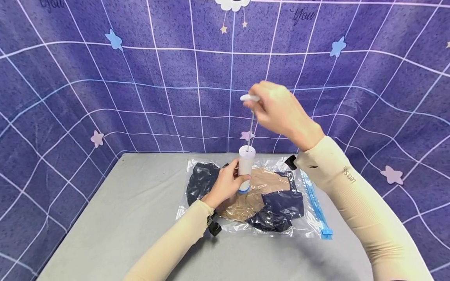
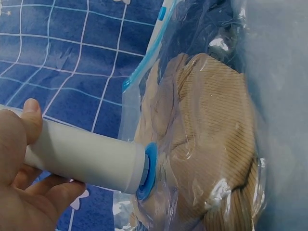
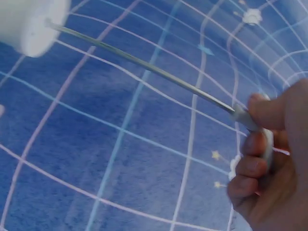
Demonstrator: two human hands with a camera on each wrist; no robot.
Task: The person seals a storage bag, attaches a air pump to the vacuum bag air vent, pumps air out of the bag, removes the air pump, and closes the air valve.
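Observation:
A white hand pump (image 1: 246,162) stands upright on a clear vacuum storage bag (image 1: 225,226), its lower end on the bag's blue valve (image 2: 149,171). My left hand (image 1: 226,181) grips the pump's barrel around its lower half. High above it, my right hand (image 1: 275,107) has its fingers curled round the white pump handle (image 1: 249,98). Between handle and barrel the thin metal rod (image 3: 149,67) is drawn far out. Inside the bag lie folded dark clothes (image 1: 283,205) and a tan ribbed garment (image 2: 211,110).
The bag's blue zip edge with its slider (image 1: 326,232) runs along the right side. A grey cloth-covered table (image 1: 116,218) lies under the bag. Behind it hangs a purple-blue grid-patterned curtain (image 1: 168,97) with stars.

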